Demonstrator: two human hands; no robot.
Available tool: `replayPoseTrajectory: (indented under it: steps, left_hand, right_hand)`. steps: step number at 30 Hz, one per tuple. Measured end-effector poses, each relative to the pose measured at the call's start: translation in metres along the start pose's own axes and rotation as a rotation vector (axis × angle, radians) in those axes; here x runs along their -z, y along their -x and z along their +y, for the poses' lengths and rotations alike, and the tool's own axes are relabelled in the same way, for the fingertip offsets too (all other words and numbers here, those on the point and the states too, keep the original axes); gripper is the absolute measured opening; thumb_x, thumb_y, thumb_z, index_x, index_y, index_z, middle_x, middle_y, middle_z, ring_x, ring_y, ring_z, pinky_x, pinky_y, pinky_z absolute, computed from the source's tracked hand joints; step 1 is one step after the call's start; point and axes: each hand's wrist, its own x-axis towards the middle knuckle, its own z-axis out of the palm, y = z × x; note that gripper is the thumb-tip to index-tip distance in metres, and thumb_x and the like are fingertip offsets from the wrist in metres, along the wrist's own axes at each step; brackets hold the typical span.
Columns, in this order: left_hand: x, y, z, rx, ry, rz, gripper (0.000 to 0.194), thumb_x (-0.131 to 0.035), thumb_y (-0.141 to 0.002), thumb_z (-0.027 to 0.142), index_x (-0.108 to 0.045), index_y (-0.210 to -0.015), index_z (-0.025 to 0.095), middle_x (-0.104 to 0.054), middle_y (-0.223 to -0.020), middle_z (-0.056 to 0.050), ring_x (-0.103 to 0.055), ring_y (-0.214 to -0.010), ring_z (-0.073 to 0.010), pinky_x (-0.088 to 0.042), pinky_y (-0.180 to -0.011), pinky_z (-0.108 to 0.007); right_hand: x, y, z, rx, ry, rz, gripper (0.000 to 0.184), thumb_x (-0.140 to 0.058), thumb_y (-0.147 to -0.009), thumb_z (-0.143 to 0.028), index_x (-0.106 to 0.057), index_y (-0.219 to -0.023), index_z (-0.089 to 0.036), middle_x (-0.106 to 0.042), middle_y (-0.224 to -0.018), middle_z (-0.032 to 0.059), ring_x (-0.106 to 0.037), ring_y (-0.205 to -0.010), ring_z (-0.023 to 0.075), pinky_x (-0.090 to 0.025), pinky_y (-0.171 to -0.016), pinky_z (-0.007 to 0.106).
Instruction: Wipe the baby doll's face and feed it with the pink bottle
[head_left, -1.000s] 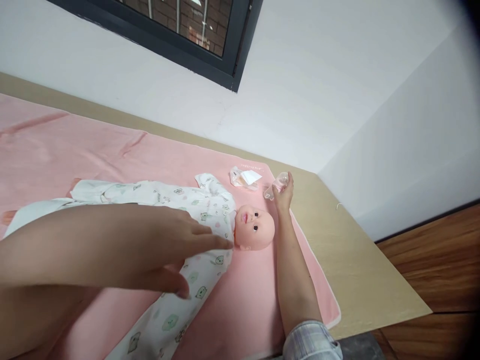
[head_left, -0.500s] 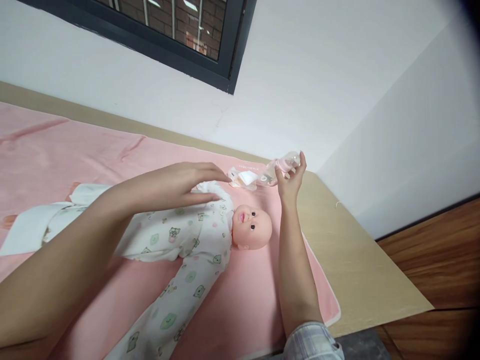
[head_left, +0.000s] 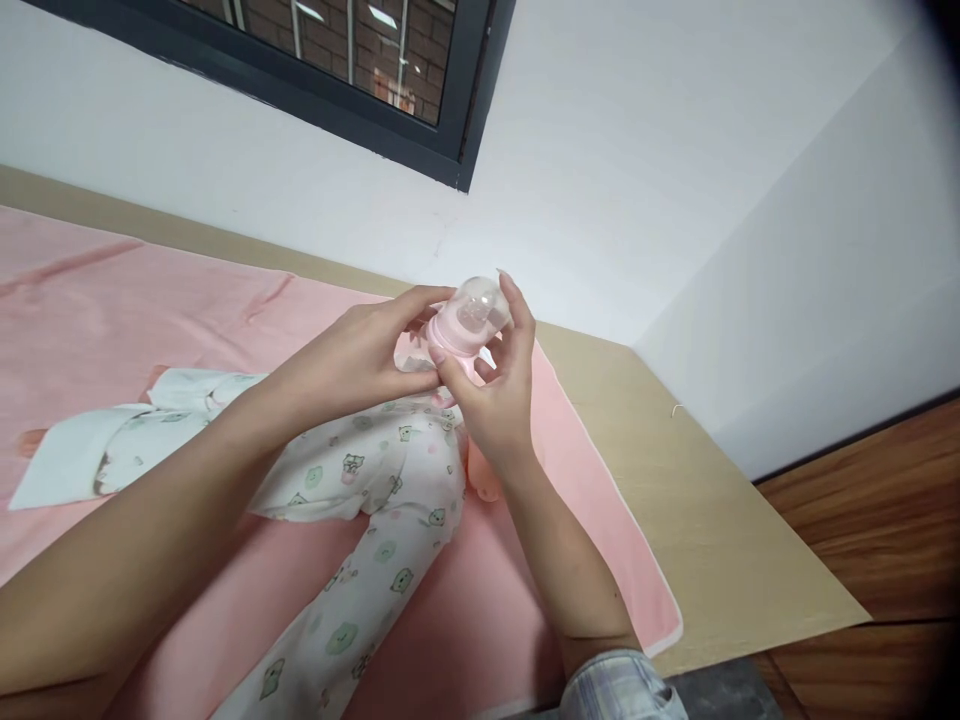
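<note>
Both hands are together on a baby bottle (head_left: 459,335) with a pink collar and a clear domed cap, held tilted above the doll's chest. My left hand (head_left: 382,340) grips it from the left, its fingers partly behind the bottle. My right hand (head_left: 495,390) wraps its right side, thumb on the pink part and forefinger up beside the cap. Below lies a baby doll (head_left: 409,450) on its back in a white suit with green and bear prints. My right hand and wrist cover most of its head.
A pink blanket (head_left: 600,520) is spread under the doll on a light wooden table (head_left: 675,510). White walls meet behind it, with a dark-framed window (head_left: 457,150) above. Brown wood panelling (head_left: 885,510) stands at the right.
My right hand has brought the bottle left and nearer, from beside the small white packet to above the doll. My left hand has closed on it. The doll's face is now hidden.
</note>
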Motion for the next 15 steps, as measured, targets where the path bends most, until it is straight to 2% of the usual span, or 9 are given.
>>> replayPoseTrajectory:
  steps: [4,9,12,15]
  left_hand:
    - [0.001,-0.001,0.004,0.007,-0.007,-0.007,0.057,-0.070,-0.085,0.037,-0.059,-0.140,0.030,-0.070,-0.129,-0.002,-0.068,-0.112,-0.0291,-0.054,-0.092,-0.036]
    - [-0.001,-0.003,0.003,0.033,-0.066,-0.030,0.054,-0.069,-0.087,0.044,-0.062,-0.138,0.029,-0.069,-0.133,-0.002,-0.065,-0.118,-0.0304,-0.051,-0.100,-0.038]
    - [0.002,-0.004,-0.009,0.076,-0.094,0.002,0.065,-0.070,-0.086,0.046,-0.055,-0.146,0.027,-0.065,-0.138,-0.005,-0.064,-0.120,-0.0324,-0.050,-0.103,-0.041]
    - [0.012,-0.005,-0.026,0.153,-0.166,0.053,0.077,-0.070,-0.085,0.043,-0.044,-0.154,0.021,-0.065,-0.135,-0.010,-0.063,-0.119,-0.0349,-0.051,-0.101,-0.044]
  right_hand:
    - [-0.003,0.001,0.004,-0.005,-0.037,-0.003,0.078,-0.065,-0.091,-0.056,-0.024,-0.156,-0.043,-0.041,-0.155,0.0037,-0.047,-0.144,0.0278,-0.047,-0.116,0.058]
    - [0.006,-0.005,0.007,0.042,-0.006,0.064,0.072,-0.059,-0.095,-0.054,-0.022,-0.156,-0.042,-0.041,-0.154,0.0045,-0.047,-0.144,0.0245,-0.044,-0.120,0.055]
    - [0.023,-0.013,0.008,0.116,0.094,0.138,0.075,-0.054,-0.098,-0.053,-0.011,-0.159,-0.044,-0.039,-0.154,0.0052,-0.041,-0.150,0.0236,-0.043,-0.120,0.053]
    - [0.055,-0.027,0.021,0.140,0.201,0.224,0.080,-0.056,-0.095,-0.052,-0.009,-0.160,-0.043,-0.043,-0.150,0.0077,-0.040,-0.150,0.0247,-0.044,-0.119,0.053]
